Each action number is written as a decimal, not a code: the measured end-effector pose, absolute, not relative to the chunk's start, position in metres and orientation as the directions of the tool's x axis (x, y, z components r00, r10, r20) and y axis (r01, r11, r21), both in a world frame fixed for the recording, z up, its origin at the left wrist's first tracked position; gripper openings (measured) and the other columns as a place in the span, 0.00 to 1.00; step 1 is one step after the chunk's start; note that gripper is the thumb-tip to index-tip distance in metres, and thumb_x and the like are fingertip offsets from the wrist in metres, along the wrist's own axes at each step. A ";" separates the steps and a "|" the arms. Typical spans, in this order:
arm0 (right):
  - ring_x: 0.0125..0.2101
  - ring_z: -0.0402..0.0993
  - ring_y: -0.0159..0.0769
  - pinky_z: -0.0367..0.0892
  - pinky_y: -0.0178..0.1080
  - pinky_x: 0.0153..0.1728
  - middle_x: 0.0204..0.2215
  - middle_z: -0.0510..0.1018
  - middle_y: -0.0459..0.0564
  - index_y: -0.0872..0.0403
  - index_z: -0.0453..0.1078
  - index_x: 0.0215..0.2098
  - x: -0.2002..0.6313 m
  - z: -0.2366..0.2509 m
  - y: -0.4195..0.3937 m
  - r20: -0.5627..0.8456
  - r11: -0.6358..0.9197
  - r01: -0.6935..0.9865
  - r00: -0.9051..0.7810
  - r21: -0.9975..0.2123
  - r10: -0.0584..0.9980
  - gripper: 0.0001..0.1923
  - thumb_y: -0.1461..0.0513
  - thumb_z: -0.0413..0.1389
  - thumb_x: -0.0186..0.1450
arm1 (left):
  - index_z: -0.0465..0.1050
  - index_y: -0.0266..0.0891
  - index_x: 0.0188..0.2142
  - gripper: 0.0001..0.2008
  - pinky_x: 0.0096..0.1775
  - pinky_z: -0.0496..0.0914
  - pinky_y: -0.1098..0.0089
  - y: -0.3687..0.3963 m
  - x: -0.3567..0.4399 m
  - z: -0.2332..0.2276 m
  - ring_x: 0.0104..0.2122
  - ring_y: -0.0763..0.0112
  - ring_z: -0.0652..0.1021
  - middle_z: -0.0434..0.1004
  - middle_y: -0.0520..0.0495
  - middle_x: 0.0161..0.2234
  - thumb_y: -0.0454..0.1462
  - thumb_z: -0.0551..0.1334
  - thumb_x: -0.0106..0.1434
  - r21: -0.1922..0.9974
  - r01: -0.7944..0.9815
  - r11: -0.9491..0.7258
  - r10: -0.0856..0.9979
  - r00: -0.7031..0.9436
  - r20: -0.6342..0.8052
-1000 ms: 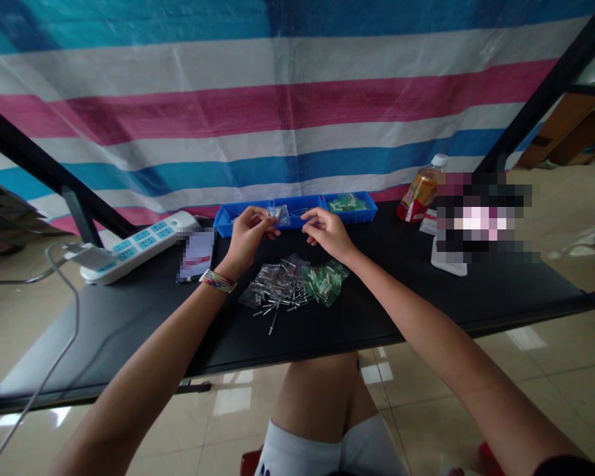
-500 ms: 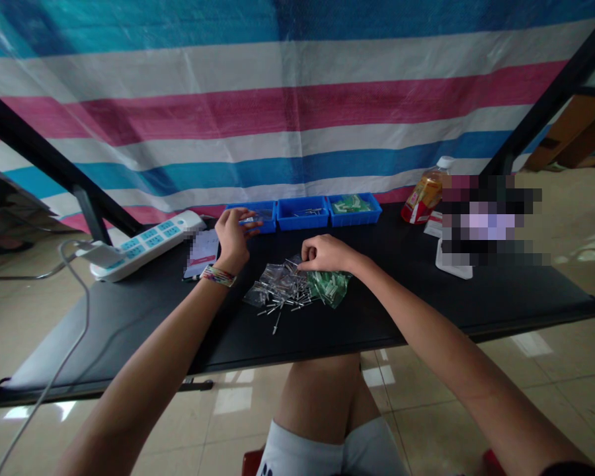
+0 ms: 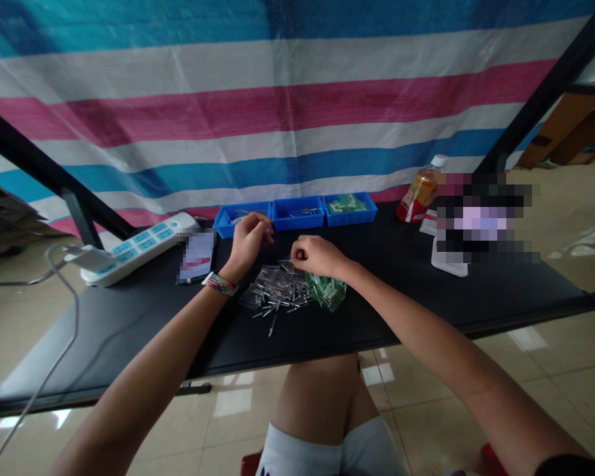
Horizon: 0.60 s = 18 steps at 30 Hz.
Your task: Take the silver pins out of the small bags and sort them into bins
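My left hand (image 3: pixel 250 243), with a woven bracelet (image 3: pixel 221 284) at its wrist, hovers just in front of the left blue bin (image 3: pixel 223 229). Its fingers are loosely bent and apart, with nothing visible in them. My right hand (image 3: pixel 320 256) is closed in a pinch at the back of a heap of metal pop rivets (image 3: pixel 297 303). Whatever sits between those fingertips is too small to make out. Clear plastic bags (image 3: pixel 272 281) lie among the rivets. A green bag (image 3: pixel 328 291) with pale pieces rests under and beside my right hand.
A middle blue bin (image 3: pixel 297 223) holds a few thin metal pieces; the right blue bin (image 3: pixel 354 217) holds green bags. A power strip (image 3: pixel 143 248) and phone (image 3: pixel 198 254) lie left. A drink bottle (image 3: pixel 419 195) stands right. A striped sheet (image 3: pixel 287 106) hangs behind the table.
My left hand has drawn back from over the left bin, toward me and to the right. My right hand stays pinched at the heap. The view has shifted slightly.
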State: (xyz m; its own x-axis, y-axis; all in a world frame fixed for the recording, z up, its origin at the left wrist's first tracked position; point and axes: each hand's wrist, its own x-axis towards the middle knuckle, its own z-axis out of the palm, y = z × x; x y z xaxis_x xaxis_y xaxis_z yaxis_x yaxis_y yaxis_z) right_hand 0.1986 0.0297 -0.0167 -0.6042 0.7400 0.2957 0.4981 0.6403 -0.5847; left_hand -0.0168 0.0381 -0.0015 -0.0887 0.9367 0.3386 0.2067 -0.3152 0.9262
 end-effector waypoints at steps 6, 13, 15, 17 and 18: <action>0.29 0.71 0.31 0.64 0.34 0.34 0.29 0.77 0.45 0.54 0.71 0.35 0.201 -0.010 0.038 0.360 0.538 0.300 -0.485 -0.788 0.797 0.03 0.66 0.61 0.67 | 0.79 0.38 0.25 0.21 0.23 0.66 0.71 0.032 -0.009 -0.002 0.20 0.70 0.73 0.75 0.46 0.21 0.51 0.64 0.66 0.879 0.385 -0.282 0.959 0.148 0.243; 0.31 0.73 0.33 0.68 0.36 0.35 0.31 0.78 0.46 0.53 0.71 0.33 0.203 -0.006 0.041 0.403 0.486 0.183 -0.356 -0.854 0.843 0.05 0.63 0.63 0.63 | 0.75 0.40 0.23 0.18 0.20 0.59 0.72 0.030 -0.008 0.007 0.19 0.70 0.71 0.71 0.48 0.19 0.49 0.72 0.59 0.953 0.220 -0.208 0.960 0.234 0.156; 0.30 0.74 0.33 0.69 0.35 0.34 0.31 0.78 0.46 0.53 0.71 0.33 0.203 -0.006 0.043 0.387 0.455 0.164 -0.329 -0.875 0.862 0.05 0.63 0.63 0.62 | 0.75 0.40 0.24 0.18 0.21 0.59 0.73 0.029 -0.008 0.007 0.20 0.71 0.71 0.72 0.48 0.20 0.49 0.73 0.59 0.957 0.208 -0.203 0.957 0.248 0.150; 0.28 0.74 0.32 0.69 0.34 0.30 0.31 0.77 0.45 0.53 0.71 0.34 0.203 -0.006 0.044 0.325 0.378 0.128 -0.307 -0.917 0.894 0.06 0.62 0.64 0.62 | 0.75 0.39 0.26 0.18 0.22 0.59 0.73 0.028 -0.007 0.007 0.20 0.72 0.71 0.73 0.49 0.21 0.49 0.73 0.60 0.955 0.200 -0.220 0.954 0.250 0.168; 0.27 0.74 0.31 0.69 0.33 0.27 0.31 0.77 0.45 0.53 0.71 0.35 0.203 -0.006 0.045 0.289 0.330 0.100 -0.298 -0.939 0.910 0.06 0.61 0.64 0.62 | 0.76 0.39 0.28 0.17 0.22 0.60 0.73 0.028 -0.006 0.007 0.21 0.72 0.71 0.73 0.49 0.22 0.49 0.73 0.60 0.954 0.190 -0.233 0.952 0.242 0.185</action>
